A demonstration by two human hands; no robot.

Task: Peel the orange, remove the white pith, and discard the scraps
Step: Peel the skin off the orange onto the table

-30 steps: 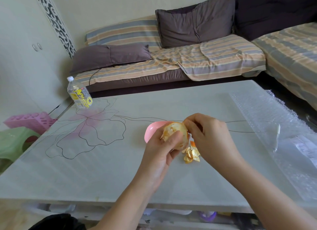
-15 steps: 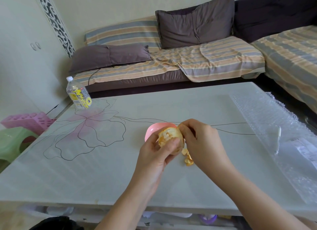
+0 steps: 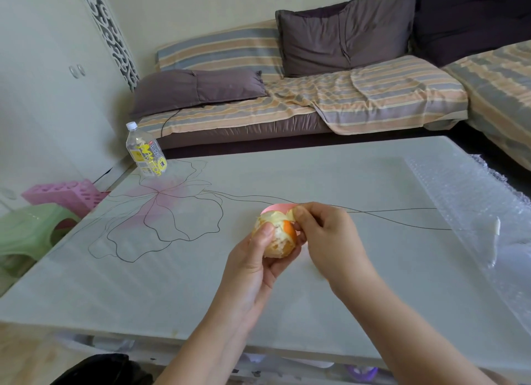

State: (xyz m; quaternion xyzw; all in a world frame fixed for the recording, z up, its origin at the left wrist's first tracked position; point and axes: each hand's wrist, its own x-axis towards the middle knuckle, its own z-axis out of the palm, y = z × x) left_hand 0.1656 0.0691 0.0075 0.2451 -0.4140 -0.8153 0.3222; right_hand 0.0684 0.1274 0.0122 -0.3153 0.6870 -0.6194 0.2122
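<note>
orange (image 3: 277,238) in left grip (image 3: 253,265), right grip (image 3: 324,235) pinching peel (image 3: 288,215)

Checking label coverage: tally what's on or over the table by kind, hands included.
Hands: 2 (left hand, right hand)
Orange, partly peeled: 1
Pink bowl, mostly hidden: 1
Plastic bottle: 1
Bubble wrap sheet: 1
White strip on the wrap: 1
Total: 7
</note>
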